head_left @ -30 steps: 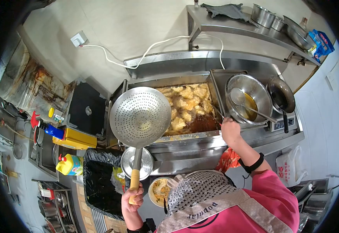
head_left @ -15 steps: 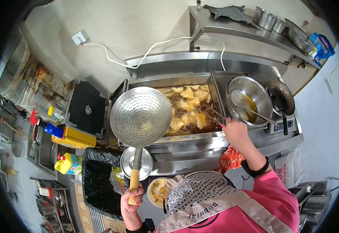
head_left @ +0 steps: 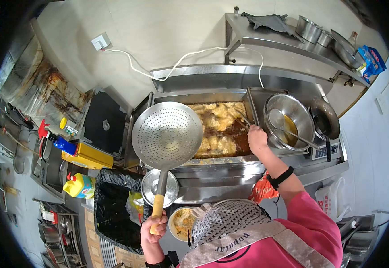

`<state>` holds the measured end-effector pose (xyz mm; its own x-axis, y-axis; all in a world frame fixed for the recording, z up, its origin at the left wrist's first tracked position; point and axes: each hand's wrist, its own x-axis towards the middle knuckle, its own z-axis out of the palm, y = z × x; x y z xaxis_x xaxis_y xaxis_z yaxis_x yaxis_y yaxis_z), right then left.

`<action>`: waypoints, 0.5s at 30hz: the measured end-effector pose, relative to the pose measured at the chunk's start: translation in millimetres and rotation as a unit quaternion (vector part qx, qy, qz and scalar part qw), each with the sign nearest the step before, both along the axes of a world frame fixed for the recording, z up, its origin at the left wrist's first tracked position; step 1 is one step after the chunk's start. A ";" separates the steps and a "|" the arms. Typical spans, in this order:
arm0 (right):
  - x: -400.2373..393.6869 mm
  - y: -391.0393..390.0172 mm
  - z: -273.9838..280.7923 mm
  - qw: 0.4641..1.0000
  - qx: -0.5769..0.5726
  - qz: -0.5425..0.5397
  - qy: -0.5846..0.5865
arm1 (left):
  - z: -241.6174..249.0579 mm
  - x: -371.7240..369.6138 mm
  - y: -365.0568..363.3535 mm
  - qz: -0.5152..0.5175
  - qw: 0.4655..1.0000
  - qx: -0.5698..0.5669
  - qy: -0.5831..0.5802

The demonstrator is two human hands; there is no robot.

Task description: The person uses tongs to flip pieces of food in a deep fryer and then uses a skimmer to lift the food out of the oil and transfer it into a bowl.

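My left hand (head_left: pixel 155 227) is wrapped round the wooden end of the handle of a large perforated skimmer (head_left: pixel 167 134). Its wide bowl hangs over the left part of the fryer (head_left: pixel 232 161) and hides what lies beneath. Browned, battered pieces of food (head_left: pixel 219 117) float in the dark bubbling oil. Over the fryer's right side, my right hand (head_left: pixel 257 139) grips what look like slim tongs (head_left: pixel 246 119), their tips among the upper pieces. The hand covers most of the tool.
Right of the fryer stand a steel bowl (head_left: pixel 271 100) with a ladle (head_left: pixel 299 135) in yellowish liquid and a dark pan (head_left: pixel 333 117). A lidded pot (head_left: pixel 170 190), a bowl of crumbs (head_left: pixel 183 221) and a black-lined bin (head_left: pixel 114 210) are below. A shelf (head_left: pixel 266 38) juts out above.
My right hand has moved up and slightly left with the tongs, farther over the oil. Food has shifted toward the back, baring dark oil at the right. The skimmer stays nearly in place.
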<state>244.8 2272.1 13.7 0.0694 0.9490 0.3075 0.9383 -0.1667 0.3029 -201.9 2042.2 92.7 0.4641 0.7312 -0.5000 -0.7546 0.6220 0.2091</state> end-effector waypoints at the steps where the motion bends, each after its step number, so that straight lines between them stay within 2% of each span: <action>1: 1.3 -3.2 2.4 1.000 0.000 0.016 0.020 | 0.1 -0.3 0.2 -0.001 1.000 0.000 -0.001; 5: -3.0 -30.3 43.0 0.990 -0.066 0.035 0.118 | 0.8 -0.3 1.2 0.000 1.000 -0.005 -0.006; 8: 3.7 -48.9 57.9 0.961 -0.152 -0.001 0.229 | 0.1 -0.1 2.9 0.000 1.000 -0.005 -0.010; 11: 7.6 -68.7 56.5 0.961 -0.142 0.002 0.237 | -3.6 -0.6 4.2 0.000 1.000 -0.011 -0.012; 15: -0.7 -84.9 60.2 0.972 -0.071 -0.013 0.222 | -2.4 1.1 8.2 -0.001 1.000 -0.019 0.000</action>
